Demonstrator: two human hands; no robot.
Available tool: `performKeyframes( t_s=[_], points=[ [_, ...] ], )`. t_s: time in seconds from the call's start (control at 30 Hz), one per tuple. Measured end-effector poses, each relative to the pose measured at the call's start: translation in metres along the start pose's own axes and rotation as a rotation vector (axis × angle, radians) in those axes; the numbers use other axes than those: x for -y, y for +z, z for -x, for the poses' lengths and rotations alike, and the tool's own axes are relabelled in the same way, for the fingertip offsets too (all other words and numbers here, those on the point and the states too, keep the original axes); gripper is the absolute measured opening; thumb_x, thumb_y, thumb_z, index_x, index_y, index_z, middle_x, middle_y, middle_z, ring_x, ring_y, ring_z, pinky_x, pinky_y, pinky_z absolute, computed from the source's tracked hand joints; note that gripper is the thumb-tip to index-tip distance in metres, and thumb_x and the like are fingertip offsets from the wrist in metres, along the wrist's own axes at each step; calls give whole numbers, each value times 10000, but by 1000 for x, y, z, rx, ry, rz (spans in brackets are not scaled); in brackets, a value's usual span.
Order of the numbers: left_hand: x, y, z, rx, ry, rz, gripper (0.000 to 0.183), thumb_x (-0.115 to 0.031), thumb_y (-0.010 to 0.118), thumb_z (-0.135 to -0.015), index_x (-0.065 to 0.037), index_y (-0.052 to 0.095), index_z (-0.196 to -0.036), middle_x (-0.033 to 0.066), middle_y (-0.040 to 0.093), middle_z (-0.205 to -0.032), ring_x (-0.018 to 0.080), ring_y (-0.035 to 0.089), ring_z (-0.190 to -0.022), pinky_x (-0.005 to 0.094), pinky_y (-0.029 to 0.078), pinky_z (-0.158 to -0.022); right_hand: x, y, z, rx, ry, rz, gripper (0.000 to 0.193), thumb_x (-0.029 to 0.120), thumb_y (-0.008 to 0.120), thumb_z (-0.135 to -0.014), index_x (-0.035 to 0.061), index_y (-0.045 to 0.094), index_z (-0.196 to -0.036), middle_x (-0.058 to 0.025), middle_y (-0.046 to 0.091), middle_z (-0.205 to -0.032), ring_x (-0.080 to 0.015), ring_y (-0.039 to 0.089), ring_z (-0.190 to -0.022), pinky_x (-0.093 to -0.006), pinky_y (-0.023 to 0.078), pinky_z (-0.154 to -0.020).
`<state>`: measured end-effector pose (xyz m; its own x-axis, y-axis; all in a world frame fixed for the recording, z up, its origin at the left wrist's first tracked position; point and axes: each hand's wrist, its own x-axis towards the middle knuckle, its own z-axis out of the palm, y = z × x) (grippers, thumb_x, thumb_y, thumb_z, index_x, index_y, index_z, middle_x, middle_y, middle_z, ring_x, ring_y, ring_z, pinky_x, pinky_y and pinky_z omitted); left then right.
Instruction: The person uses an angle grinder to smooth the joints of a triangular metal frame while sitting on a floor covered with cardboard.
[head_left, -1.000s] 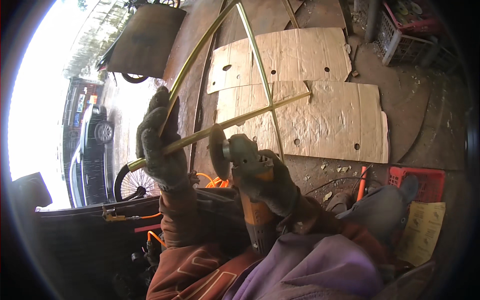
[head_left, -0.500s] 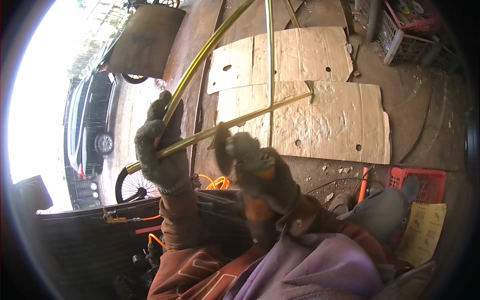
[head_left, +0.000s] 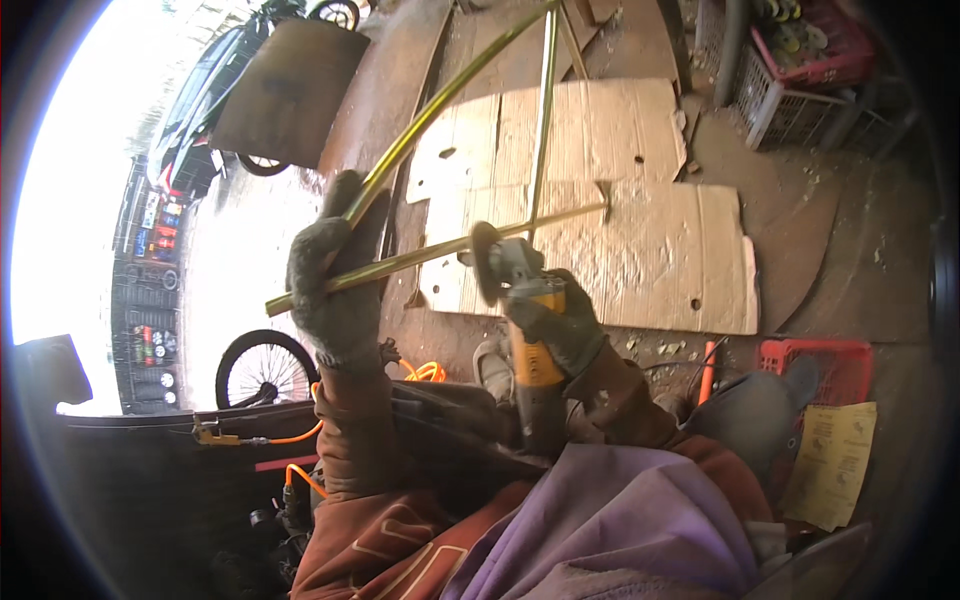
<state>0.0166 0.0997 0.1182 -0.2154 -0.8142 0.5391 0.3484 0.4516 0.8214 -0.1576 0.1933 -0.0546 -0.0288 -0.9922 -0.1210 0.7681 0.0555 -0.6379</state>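
My left hand [head_left: 335,310], in a dark grey work glove, is closed around a gold metal tube frame [head_left: 425,113] near the corner where a long bar and a crossbar meet. Another upright bar of this frame joins the crossbar farther right. A yellow and black angle grinder [head_left: 537,362] is gripped in my gloved right hand [head_left: 572,325], its body pointing up and away from me. Its round disc [head_left: 486,265] is at the crossbar, between my left hand and the upright bar; whether it touches the metal I cannot tell.
Cardboard sheets [head_left: 590,255] lie on the floor beneath the frame. To the right are a red basket [head_left: 835,365], an orange tube [head_left: 708,372] and stacked crates [head_left: 790,110]. A spoked wheel [head_left: 265,370] and orange hose [head_left: 300,435] are at left, with a brown panel [head_left: 290,90] beyond.
The grinder has moved right along the crossbar, and its disc shows more sharply. The frame has shifted slightly, its far corner now in view. The car outside has moved farther up the picture.
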Motion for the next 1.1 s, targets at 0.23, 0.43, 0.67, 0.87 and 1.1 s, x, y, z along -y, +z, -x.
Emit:
performKeyframes(
  t_s=[0.23,0.43,0.67,0.87,1.1],
  points=[
    [-16,25,-2,304,-220,-42,625,-503,553,-982,48,523,-1274,266,638,-1153,413,666,-1083,520,519,-1003,88,-52,36,-193,8,171,208,180,737,-878,58,654,-1024,-51,613,-735,-195,655,-578,-343,561,-497],
    [-41,57,-5,435,-481,736,1085,-829,476,-846,83,411,-1432,250,551,-1259,398,640,-1120,624,409,-1089,166,-77,65,-325,21,194,352,296,742,-865,69,602,-1094,-85,610,-748,-238,652,-545,-400,581,-479],
    [39,34,-54,246,-335,-348,304,-198,621,-990,49,584,-1164,132,649,-980,259,689,-909,497,593,-889,164,-161,75,-494,45,-50,572,546,709,-856,92,563,-1171,-178,670,-875,-330,684,-645,-498,615,-595],
    [110,33,-70,13,-806,31,310,-299,568,-1021,-7,655,-1080,109,669,-893,263,637,-847,573,531,-893,165,-172,70,-501,75,-119,594,568,688,-861,79,557,-1172,-189,672,-900,-347,690,-678,-509,617,-612],
    [145,34,-65,226,-650,467,360,-342,600,-1004,-4,640,-1122,67,648,-840,230,643,-769,512,591,-777,177,-197,60,-569,-38,-12,554,540,674,-882,71,567,-1157,-193,670,-909,-350,698,-699,-506,618,-607]
  ],
)
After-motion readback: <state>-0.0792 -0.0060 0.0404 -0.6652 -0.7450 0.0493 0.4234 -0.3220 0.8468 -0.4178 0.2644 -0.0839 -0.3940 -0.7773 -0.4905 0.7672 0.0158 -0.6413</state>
